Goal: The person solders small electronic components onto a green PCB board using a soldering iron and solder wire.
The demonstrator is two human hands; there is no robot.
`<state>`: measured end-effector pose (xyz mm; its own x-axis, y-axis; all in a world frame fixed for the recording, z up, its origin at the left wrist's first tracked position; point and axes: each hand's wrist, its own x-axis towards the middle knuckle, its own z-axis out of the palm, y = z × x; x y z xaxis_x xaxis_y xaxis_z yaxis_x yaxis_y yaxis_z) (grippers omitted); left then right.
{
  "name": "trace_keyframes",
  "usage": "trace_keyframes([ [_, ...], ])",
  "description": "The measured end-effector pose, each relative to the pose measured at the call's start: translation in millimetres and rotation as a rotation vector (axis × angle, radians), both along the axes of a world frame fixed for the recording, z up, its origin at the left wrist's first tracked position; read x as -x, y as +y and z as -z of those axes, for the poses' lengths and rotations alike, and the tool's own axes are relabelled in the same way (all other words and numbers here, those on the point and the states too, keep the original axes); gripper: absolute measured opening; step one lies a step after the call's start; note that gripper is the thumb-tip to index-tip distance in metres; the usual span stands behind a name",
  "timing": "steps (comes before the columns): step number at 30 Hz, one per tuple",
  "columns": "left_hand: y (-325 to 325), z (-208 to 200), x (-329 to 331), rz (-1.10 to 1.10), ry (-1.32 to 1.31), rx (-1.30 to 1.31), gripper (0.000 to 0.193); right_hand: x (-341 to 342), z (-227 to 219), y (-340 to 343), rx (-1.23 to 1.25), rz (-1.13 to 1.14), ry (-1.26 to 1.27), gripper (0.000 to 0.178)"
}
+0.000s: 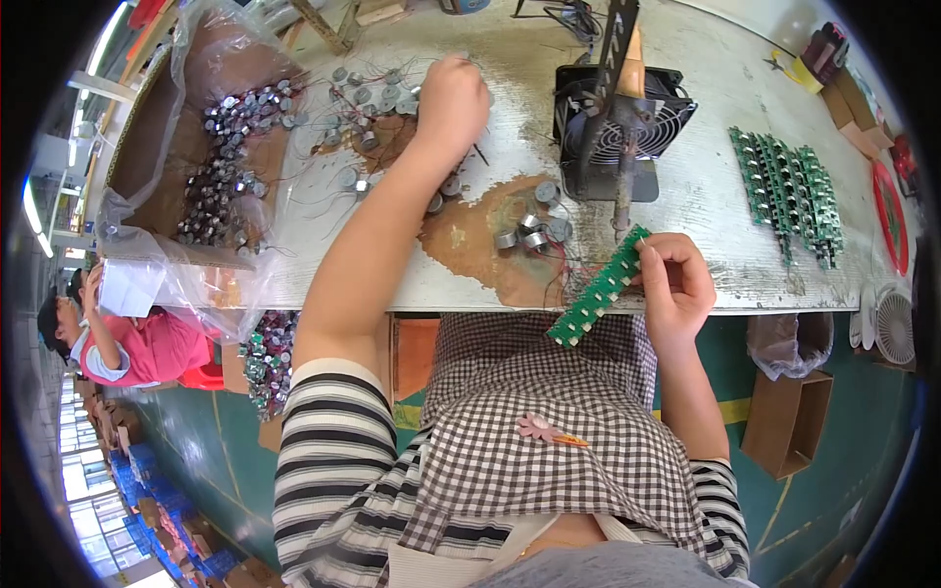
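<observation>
Circuit board (599,291), long green strip w/ rows of small pale parts, is in R hand (678,284), at the table's near edge. Thumb + fingers pinch it nr its upper R end, grip closed on it; strip slants down to the L, lower end past the edge, in front of the checked apron (549,372). L hand (454,98) is out over the far part of the table (725,88), back of hand up, fingers mostly hidden; can't tell how far they're spread or if they hold anything. It's right beside a loose group of small motors (363,96), silver, round, w/ thin wires. Smaller motor cluster (506,239) sits on a brown worn patch, L of the board, also w/ wires. Far L: cardboard box (147,132) w/ clear plastic liner, lots more motors inside. Mid-table, btwn the hands & a bit beyond: black fan (659,122), w/ metal rod (624,181) on a stand in front of it, rod tip just above the board's upper end. R side of table: rows of green boards (784,191) laid close together; red ring (888,216) farther R. Bg L: another person in pink (157,348), hand raised nr head.
</observation>
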<state>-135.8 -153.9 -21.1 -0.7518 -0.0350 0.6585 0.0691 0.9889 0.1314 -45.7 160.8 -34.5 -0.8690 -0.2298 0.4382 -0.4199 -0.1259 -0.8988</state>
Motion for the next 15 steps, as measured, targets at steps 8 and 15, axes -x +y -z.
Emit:
trace_keyframes([
  [8,44.2,-51.2,-71.1,0.337,-0.141,-1.291,0.014,0.6,4.3,6.0,0.019,-0.011,0.006,0.006],
  [15,104.7,-19.4,-179.0,0.395,-0.519,-1.273,0.013,-0.8,-5.1,8.6,-0.108,-0.094,0.128,0.008],
])
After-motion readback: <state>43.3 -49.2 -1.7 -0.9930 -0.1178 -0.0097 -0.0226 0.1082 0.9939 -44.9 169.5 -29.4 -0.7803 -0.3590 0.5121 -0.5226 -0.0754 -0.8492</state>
